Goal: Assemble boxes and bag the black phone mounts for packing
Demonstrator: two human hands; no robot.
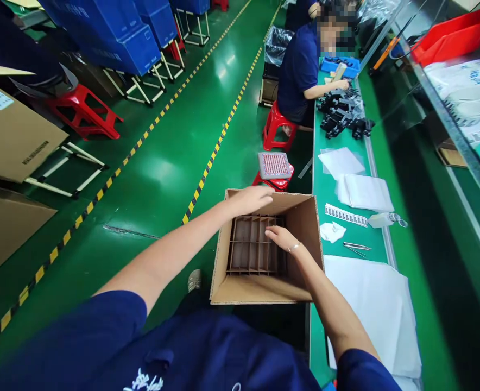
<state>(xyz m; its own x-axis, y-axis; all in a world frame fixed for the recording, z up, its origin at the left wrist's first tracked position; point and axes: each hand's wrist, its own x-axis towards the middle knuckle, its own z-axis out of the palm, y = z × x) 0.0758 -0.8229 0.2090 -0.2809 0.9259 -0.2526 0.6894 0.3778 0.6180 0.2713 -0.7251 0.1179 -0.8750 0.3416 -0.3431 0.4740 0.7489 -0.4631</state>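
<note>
An open brown cardboard box (pixel 305 228) stands beside the green workbench, with a cardboard grid divider (pixel 250 247) inside it. My left hand (pixel 251 199) rests flat on the box's far rim, fingers stretched out. My right hand (pixel 279 237) reaches down inside the box, fingers curled against the top of the divider near its right side. Whether it grips the divider is hard to tell. Both arms come from dark blue short sleeves.
A green workbench (pixel 329 190) holds white plastic bags (pixel 364 191), a label strip (pixel 346 215), tweezers (pixel 356 247), white sheets (pixel 380 312) and black parts (pixel 341 114). A co-worker in blue (pixel 301 70) sits on a red stool further along. Another red stool (pixel 275 168) stands behind the box. Cartons at left.
</note>
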